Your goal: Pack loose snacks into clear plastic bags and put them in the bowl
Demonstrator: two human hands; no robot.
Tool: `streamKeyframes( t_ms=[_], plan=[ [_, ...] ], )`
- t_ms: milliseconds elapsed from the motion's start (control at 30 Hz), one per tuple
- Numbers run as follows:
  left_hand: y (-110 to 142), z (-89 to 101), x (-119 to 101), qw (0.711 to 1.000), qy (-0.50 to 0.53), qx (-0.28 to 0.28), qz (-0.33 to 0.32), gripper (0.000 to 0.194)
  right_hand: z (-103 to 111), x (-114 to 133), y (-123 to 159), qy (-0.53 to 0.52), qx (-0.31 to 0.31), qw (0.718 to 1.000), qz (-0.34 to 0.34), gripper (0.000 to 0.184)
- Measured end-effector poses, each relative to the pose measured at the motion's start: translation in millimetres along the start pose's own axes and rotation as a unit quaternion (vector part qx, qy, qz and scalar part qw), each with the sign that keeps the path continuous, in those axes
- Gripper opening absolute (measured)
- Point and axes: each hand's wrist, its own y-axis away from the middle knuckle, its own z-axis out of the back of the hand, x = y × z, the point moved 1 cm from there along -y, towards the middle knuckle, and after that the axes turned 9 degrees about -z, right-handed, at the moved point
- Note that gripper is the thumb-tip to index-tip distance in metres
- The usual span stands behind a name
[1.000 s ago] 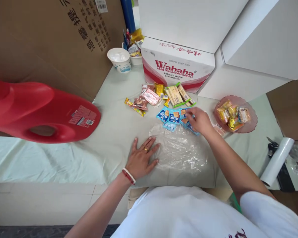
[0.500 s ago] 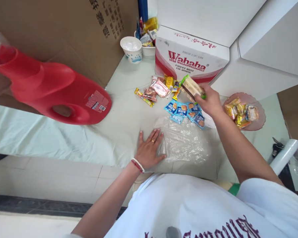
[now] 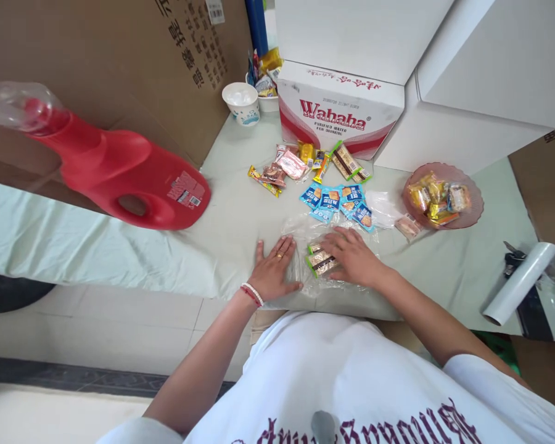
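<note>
Flat on the cloth, my left hand (image 3: 274,269) has its fingers spread and touches the left edge of a clear plastic bag (image 3: 300,274). My right hand (image 3: 354,258) lies over the bag, fingers stretched out across the right end of green-edged snack bars in clear wrappers (image 3: 321,264). Part of these bars is hidden under the fingers. Just behind the bag lie several blue snack packets (image 3: 330,200). More green-edged bars (image 3: 345,159) rest farther back, beside a pink-wrapped snack (image 3: 292,165) and a yellow stick packet (image 3: 264,181).
A pink glass bowl (image 3: 476,200) of wrapped snacks stands at right, near a small packet (image 3: 408,227) and a white roll (image 3: 522,283). A red jug (image 3: 139,172) is at left. Behind are a Wahaha box (image 3: 337,111) and a paper cup (image 3: 241,105).
My right hand has come from the back toward me, and green-edged bars now lie on the clear bag under it. My left hand stays in about the same place.
</note>
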Motion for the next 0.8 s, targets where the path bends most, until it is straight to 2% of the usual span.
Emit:
streamKeyframes(
  t_ms=[100, 267, 400, 533, 667, 800],
  plan=[
    [0, 0.7, 0, 1.000, 0.003, -0.006, -0.002, 0.108, -3, 2, -1, -0.002, 0.020, 1.000, 0.024, 0.061],
    [-1, 2.1, -1, 1.000, 0.014, -0.001, 0.000, 0.110, -4, -11, -9, -0.014, 0.010, 1.000, -0.025, 0.055],
    [-1, 4.0, 0, 1.000, 0.014, 0.008, 0.002, 0.119, 0, -13, -14, 0.023, 0.033, 0.999, -0.010, 0.053],
    [-2, 5.9, 1, 1.000, 0.024, 0.018, 0.000, 0.122, 5, -14, -13, 0.025, 0.023, 0.999, -0.021, 0.052],
    [-2, 8.0, 2, 0.999, 0.037, 0.017, -0.002, 0.116, -2, -10, -10, 0.003, 0.018, 0.999, -0.028, 0.055],
    [10, 13.3, 2, 0.998, 0.062, -0.019, -0.011, 0.094, -6, -11, 11, -0.054, -0.019, 0.998, -0.034, 0.061]
  ],
)
